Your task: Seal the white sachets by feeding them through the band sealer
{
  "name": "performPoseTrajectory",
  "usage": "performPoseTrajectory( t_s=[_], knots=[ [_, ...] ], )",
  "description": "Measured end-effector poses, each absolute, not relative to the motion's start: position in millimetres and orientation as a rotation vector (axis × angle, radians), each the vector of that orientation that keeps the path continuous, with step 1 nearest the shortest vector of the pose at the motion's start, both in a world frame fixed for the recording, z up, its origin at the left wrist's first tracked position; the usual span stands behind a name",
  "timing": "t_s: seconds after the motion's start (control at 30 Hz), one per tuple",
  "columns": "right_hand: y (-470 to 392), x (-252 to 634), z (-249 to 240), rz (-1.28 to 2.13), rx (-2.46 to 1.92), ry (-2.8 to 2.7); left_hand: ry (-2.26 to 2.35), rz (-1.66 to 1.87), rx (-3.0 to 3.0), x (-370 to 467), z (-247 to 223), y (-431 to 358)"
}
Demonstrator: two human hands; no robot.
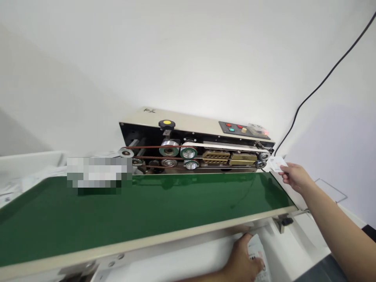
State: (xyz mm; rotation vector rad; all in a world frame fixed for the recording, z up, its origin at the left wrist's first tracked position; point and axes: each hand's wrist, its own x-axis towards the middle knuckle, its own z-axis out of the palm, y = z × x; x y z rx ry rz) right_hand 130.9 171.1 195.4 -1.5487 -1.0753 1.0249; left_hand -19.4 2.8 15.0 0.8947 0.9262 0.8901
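Note:
At the right end of a band sealing machine, my right hand pinches a small white printed pouch. The pouch's edge is close to the machine's end rollers; I cannot tell whether it touches them. Below the front edge of the green conveyor belt, my left hand is closed around another white printed pouch. Brass blocks, pulleys and brown bands run along the machine's front. A blurred-out pale thing lies at the belt's left part.
More white pouches lie beyond the belt's left end. A control panel with coloured switches is on the machine's top right. A black cable hangs along the white wall, and a wire frame is behind my right forearm.

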Motion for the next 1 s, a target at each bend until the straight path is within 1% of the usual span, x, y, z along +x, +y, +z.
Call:
performPoseTrajectory(
  t_s=[0.4, 0.83, 0.9, 0.93, 1.0],
  knots=[
    [178, 117, 186, 1.067, -1.582, -1.126, 0.84, 0.917, 0.932, -26, 26, 3],
    [172, 102, 178, 1.169, -1.569, -1.244, 0.882, 0.899, 0.914, -25, 31, 2],
    [165, 105, 182, 1.046, -1.629, -1.295, 0.866, 0.906, 0.927, -26, 29, 2],
    [157, 107, 185, 0.908, -1.679, -1.353, 0.85, 0.922, 0.934, -26, 28, 3],
    [131, 106, 190, 0.477, -1.761, -1.49, 0.831, 0.927, 0.931, -27, 25, 3]
  ],
)
